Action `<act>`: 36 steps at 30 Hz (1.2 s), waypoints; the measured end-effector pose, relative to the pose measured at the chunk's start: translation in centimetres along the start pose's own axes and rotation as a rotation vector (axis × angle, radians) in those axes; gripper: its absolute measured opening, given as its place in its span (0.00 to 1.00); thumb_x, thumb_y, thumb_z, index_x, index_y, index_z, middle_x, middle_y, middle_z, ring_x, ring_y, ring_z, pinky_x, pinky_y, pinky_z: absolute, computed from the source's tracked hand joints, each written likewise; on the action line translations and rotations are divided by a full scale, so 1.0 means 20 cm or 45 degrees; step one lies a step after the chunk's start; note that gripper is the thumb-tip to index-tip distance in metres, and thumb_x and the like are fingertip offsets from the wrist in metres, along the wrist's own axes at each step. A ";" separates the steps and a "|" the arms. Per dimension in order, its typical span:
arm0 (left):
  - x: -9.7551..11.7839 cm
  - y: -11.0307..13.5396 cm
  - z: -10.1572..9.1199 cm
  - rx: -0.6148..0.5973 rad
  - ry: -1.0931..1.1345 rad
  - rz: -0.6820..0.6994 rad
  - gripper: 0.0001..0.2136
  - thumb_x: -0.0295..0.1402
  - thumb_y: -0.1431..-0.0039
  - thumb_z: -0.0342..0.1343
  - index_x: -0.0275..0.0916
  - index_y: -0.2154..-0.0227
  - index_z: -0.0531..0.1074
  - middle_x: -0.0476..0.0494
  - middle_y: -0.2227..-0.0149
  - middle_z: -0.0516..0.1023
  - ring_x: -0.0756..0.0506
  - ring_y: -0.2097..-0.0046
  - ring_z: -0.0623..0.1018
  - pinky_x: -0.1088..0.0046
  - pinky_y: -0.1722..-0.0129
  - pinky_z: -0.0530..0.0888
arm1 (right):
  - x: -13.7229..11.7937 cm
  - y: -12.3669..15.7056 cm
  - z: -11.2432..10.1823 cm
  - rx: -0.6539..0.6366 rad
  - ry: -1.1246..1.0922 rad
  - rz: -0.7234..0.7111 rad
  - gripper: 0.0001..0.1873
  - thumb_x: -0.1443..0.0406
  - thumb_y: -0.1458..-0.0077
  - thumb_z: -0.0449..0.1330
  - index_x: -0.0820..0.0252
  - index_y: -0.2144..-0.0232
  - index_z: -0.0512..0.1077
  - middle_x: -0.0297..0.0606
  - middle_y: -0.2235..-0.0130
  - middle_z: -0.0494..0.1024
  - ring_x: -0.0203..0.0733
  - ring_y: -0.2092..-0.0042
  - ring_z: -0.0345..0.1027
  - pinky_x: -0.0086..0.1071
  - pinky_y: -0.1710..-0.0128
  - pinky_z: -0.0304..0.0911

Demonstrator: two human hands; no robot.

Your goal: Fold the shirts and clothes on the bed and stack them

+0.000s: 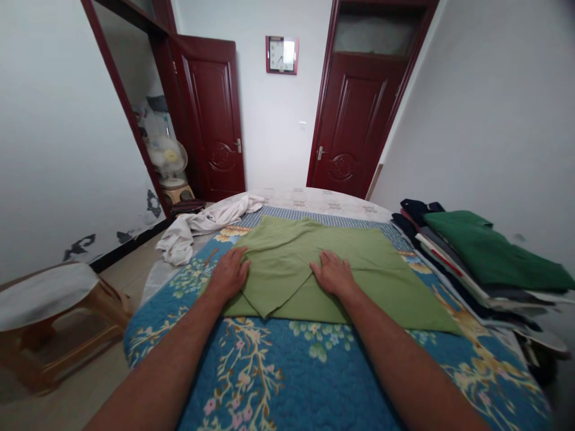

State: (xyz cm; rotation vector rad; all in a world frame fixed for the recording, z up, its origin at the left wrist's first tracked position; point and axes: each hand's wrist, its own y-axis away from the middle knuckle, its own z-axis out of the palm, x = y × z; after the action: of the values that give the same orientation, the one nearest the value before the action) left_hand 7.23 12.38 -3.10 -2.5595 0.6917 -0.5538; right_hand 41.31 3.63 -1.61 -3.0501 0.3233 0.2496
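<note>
A light green garment (381,269) lies spread on a blue floral quilt (291,371) that covers the bed. Its left part is folded over toward the middle. My left hand (230,274) rests flat and open on the garment's left edge. My right hand (333,274) lies flat and open on the cloth near its middle, fingers pointing away from me. Neither hand holds anything.
A stack of folded clothes (480,251) with a dark green one on top sits at the bed's right side. A crumpled white cloth (197,227) lies at the far left corner. A wooden stool (54,311) stands on the left floor. Two dark red doors (354,120) face me.
</note>
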 end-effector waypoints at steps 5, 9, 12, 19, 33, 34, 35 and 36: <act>-0.12 -0.17 -0.07 -0.050 -0.151 -0.286 0.25 0.39 0.31 0.49 0.31 0.36 0.69 0.28 0.37 0.76 0.35 0.35 0.74 0.58 0.33 0.68 | 0.17 -0.06 0.00 0.022 0.026 0.109 0.36 0.48 0.26 0.44 0.62 0.27 0.60 0.53 0.23 0.53 0.56 0.24 0.46 0.63 0.28 0.43; -0.14 -0.43 -0.11 -0.307 -0.178 -0.459 0.26 0.39 0.30 0.51 0.35 0.33 0.67 0.32 0.38 0.79 0.37 0.38 0.78 0.63 0.39 0.72 | 0.20 -0.07 0.04 0.111 0.014 0.125 0.34 0.49 0.26 0.45 0.59 0.28 0.62 0.52 0.24 0.55 0.57 0.24 0.47 0.65 0.29 0.44; -0.14 -0.64 -0.05 -0.349 -0.203 -0.470 0.26 0.44 0.30 0.53 0.37 0.35 0.70 0.31 0.37 0.78 0.37 0.38 0.79 0.65 0.42 0.73 | 0.19 -0.08 0.06 0.140 0.011 0.106 0.33 0.49 0.26 0.45 0.58 0.28 0.62 0.52 0.24 0.56 0.59 0.24 0.48 0.65 0.29 0.44; -0.14 -0.92 0.26 -0.503 -0.209 -0.454 0.25 0.51 0.36 0.59 0.37 0.46 0.79 0.27 0.41 0.81 0.32 0.41 0.80 0.62 0.44 0.74 | 0.19 -0.09 0.07 0.143 0.037 0.002 0.33 0.50 0.26 0.45 0.59 0.29 0.63 0.50 0.24 0.56 0.57 0.24 0.46 0.63 0.27 0.41; -0.25 -1.04 0.37 -0.393 -0.067 -0.643 0.22 0.45 0.28 0.47 0.32 0.48 0.74 0.22 0.47 0.82 0.30 0.46 0.82 0.55 0.49 0.77 | 0.18 -0.11 0.06 0.046 0.050 0.052 0.36 0.48 0.27 0.44 0.55 0.25 0.58 0.43 0.22 0.52 0.58 0.22 0.42 0.61 0.26 0.38; -0.24 -1.04 0.35 -0.400 -0.027 -0.630 0.22 0.46 0.29 0.49 0.32 0.49 0.75 0.25 0.50 0.83 0.31 0.50 0.84 0.57 0.51 0.78 | 0.18 -0.11 0.05 0.041 0.046 0.057 0.36 0.48 0.27 0.44 0.55 0.24 0.57 0.43 0.22 0.51 0.58 0.22 0.41 0.61 0.26 0.38; -0.24 -1.05 0.34 -0.404 0.021 -0.612 0.22 0.47 0.30 0.51 0.32 0.50 0.75 0.27 0.54 0.85 0.33 0.54 0.85 0.58 0.54 0.79 | 0.17 -0.11 0.04 0.035 0.039 0.060 0.36 0.48 0.27 0.44 0.55 0.24 0.57 0.43 0.22 0.51 0.58 0.22 0.41 0.61 0.26 0.38; -0.24 -1.05 0.32 -0.398 0.074 -0.582 0.22 0.48 0.32 0.55 0.32 0.52 0.76 0.31 0.59 0.85 0.35 0.58 0.85 0.60 0.58 0.80 | 0.17 -0.11 0.04 0.030 0.032 0.061 0.36 0.48 0.27 0.44 0.55 0.24 0.57 0.43 0.22 0.51 0.57 0.22 0.41 0.60 0.26 0.38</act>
State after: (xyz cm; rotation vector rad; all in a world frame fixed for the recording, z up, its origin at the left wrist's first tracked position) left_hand 14.32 33.32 0.72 -3.0278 0.2140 -0.7121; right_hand 44.94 5.11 -2.77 -3.0272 0.3978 0.2086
